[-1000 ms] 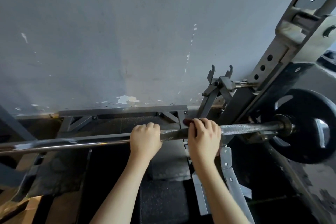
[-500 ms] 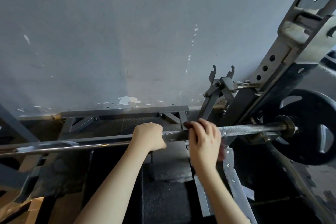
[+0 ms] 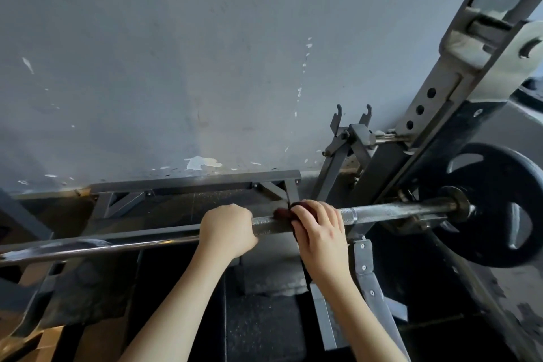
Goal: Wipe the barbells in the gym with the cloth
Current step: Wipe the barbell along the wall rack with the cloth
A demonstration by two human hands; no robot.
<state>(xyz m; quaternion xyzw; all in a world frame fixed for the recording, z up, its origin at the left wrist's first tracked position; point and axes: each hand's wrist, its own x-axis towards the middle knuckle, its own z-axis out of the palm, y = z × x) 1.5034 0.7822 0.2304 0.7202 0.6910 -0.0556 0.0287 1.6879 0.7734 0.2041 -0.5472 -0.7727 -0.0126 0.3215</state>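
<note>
I am in the middle of the wiping step, working on the knurled stretch of the barbell, which lies across the rack in front of me, running from the lower left up to the weight plate on its right end. My left hand is wrapped round the shaft, fingers curled over the top and out of sight on the far side, so it grips the bare steel and steadies it. Just to its right, with a short length of bare knurling between them, my right hand clamps the dark red cloth against the bar; the fingers lie close together and bend over the top of it, and a bunched edge of the cloth pokes out past my fingertips on the left. A dark strip hanging under that hand looks like the loose end of the cloth, though I cannot be sure. I judge that the run of shaft between my right hand and the collar by the plate is the next part to cover, and the smooth length on the far side of my left hand is waiting too. The next move calls for sliding the cloth along the bar with firm pressure, twisting my wrist so the knurling gets rubbed all the way round, while my left hand stops the bar rolling in its hooks.
</note>
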